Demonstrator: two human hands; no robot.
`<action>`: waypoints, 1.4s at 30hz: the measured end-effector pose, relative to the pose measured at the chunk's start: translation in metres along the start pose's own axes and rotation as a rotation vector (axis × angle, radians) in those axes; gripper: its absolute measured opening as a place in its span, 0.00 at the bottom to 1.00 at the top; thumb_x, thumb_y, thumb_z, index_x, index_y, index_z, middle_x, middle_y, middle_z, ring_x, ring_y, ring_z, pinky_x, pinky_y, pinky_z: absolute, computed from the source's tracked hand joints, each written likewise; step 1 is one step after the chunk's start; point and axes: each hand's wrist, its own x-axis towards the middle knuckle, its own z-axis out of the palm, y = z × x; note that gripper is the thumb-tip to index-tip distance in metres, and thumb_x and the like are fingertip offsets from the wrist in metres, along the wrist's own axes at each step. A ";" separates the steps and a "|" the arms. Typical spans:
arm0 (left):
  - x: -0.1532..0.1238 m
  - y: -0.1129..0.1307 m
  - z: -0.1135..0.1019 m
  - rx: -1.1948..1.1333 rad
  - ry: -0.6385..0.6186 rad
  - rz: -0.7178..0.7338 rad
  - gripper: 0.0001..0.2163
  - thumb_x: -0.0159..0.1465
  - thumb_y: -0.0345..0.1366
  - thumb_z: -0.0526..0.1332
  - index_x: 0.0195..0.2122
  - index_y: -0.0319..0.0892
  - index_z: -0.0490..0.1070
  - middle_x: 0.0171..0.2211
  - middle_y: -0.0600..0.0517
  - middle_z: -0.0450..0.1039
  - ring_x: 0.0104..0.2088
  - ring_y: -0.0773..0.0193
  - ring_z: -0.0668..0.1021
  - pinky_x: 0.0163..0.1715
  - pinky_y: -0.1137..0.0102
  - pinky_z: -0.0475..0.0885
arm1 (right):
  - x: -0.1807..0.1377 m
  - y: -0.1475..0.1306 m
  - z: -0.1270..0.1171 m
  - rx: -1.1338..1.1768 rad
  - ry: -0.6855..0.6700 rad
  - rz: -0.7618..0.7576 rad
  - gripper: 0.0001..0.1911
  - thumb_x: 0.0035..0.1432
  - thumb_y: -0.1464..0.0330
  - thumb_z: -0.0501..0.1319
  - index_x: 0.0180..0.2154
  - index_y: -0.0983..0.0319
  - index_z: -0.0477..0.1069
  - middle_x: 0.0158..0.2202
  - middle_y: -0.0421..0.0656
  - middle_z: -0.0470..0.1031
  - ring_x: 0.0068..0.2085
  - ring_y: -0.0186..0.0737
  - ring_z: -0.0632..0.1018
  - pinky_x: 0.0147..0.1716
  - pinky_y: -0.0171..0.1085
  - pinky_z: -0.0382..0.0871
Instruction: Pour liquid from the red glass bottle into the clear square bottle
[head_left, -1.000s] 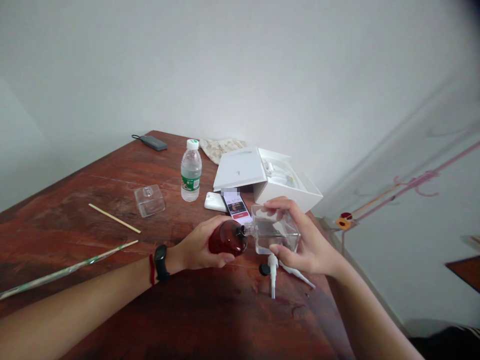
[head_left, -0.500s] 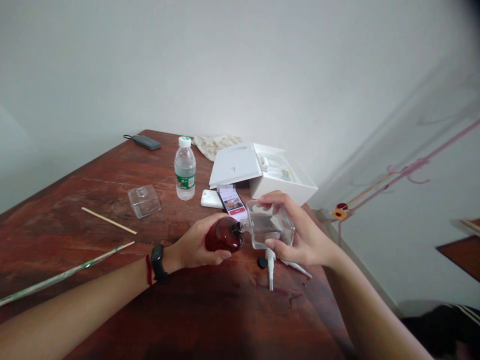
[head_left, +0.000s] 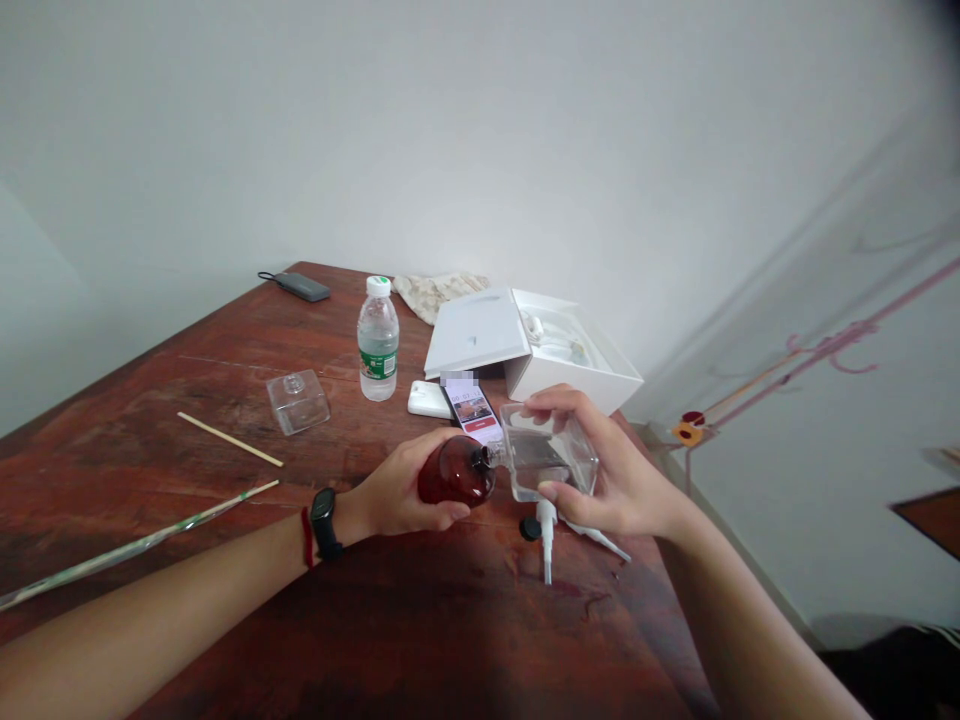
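My left hand (head_left: 409, 485) is wrapped round a dark reddish-brown bottle (head_left: 456, 472), its neck turned to the right. In my right hand (head_left: 600, 460) a clear square bottle (head_left: 544, 455) lies tipped on its side, its mouth against the neck of the brown one. Whether liquid passes between them I cannot make out. Below the clear bottle, white pump heads (head_left: 547, 540) and a small black cap (head_left: 530, 528) lie on the wooden table (head_left: 420, 620). A phone (head_left: 474, 405) with a lit screen is behind the two mouths.
Behind stand a water bottle (head_left: 378, 340) and an open white box (head_left: 577, 375), near a white case (head_left: 429, 399) and a cloth (head_left: 435, 290). To the left lie a second clear square bottle (head_left: 298, 403), a wooden stick (head_left: 229, 438), wrapped sticks (head_left: 142, 545) and a grey device (head_left: 302, 287).
The whole view has shifted slightly, so everything sits a little further right. Both hands keep their hold, and the two bottles stay mouth to mouth.
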 end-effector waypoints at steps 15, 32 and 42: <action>0.002 0.003 0.000 0.028 -0.021 -0.031 0.32 0.63 0.56 0.71 0.60 0.41 0.70 0.53 0.41 0.80 0.50 0.48 0.82 0.56 0.54 0.77 | 0.001 0.000 -0.002 -0.003 -0.009 -0.026 0.34 0.58 0.59 0.69 0.63 0.55 0.63 0.57 0.51 0.75 0.54 0.55 0.79 0.52 0.49 0.75; 0.002 0.006 0.001 0.020 -0.016 -0.052 0.31 0.61 0.53 0.72 0.60 0.41 0.70 0.53 0.41 0.80 0.50 0.47 0.82 0.56 0.53 0.77 | 0.001 -0.001 -0.006 -0.001 -0.041 -0.012 0.35 0.57 0.61 0.70 0.64 0.55 0.62 0.58 0.51 0.74 0.56 0.56 0.78 0.52 0.50 0.76; 0.001 0.005 0.001 0.022 -0.026 -0.049 0.31 0.62 0.53 0.72 0.60 0.41 0.70 0.54 0.42 0.79 0.51 0.47 0.82 0.56 0.54 0.76 | 0.000 -0.004 -0.006 -0.020 -0.040 -0.013 0.35 0.57 0.62 0.69 0.64 0.55 0.61 0.58 0.51 0.74 0.53 0.54 0.78 0.50 0.50 0.75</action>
